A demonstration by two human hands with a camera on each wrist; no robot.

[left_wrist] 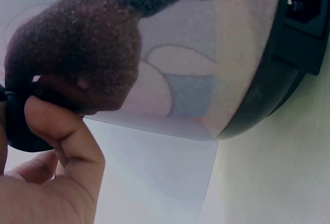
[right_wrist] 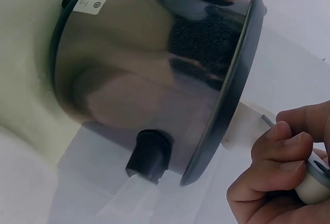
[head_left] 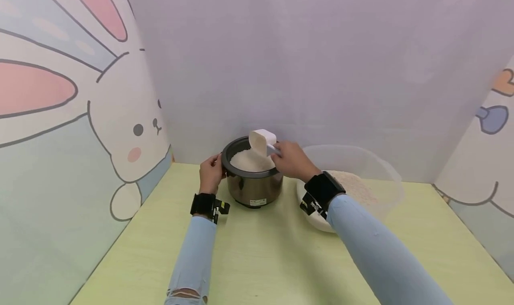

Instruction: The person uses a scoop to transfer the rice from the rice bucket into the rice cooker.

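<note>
A dark, shiny rice cooker (head_left: 254, 187) stands without a lid against the back wall, with white grain like rice (head_left: 249, 162) inside. My left hand (head_left: 210, 175) grips its black side handle (left_wrist: 23, 128), thumb and fingers curled round it in the left wrist view. In my right hand (head_left: 295, 161) is the handle of a white scoop (head_left: 263, 140), held above the cooker's right rim. The scoop is tipped, its mouth facing down and left over the grain. The right wrist view shows the curled fingers (right_wrist: 281, 167) on the scoop handle and the scoop partly hidden behind the cooker's rim.
Right of the cooker sits a large translucent bowl (head_left: 395, 180) containing pale pinkish grain (head_left: 353, 187), partly behind my right forearm. A second black side handle (right_wrist: 149, 154) juts from the cooker. Printed walls enclose the light green table (head_left: 257, 260) at back and sides.
</note>
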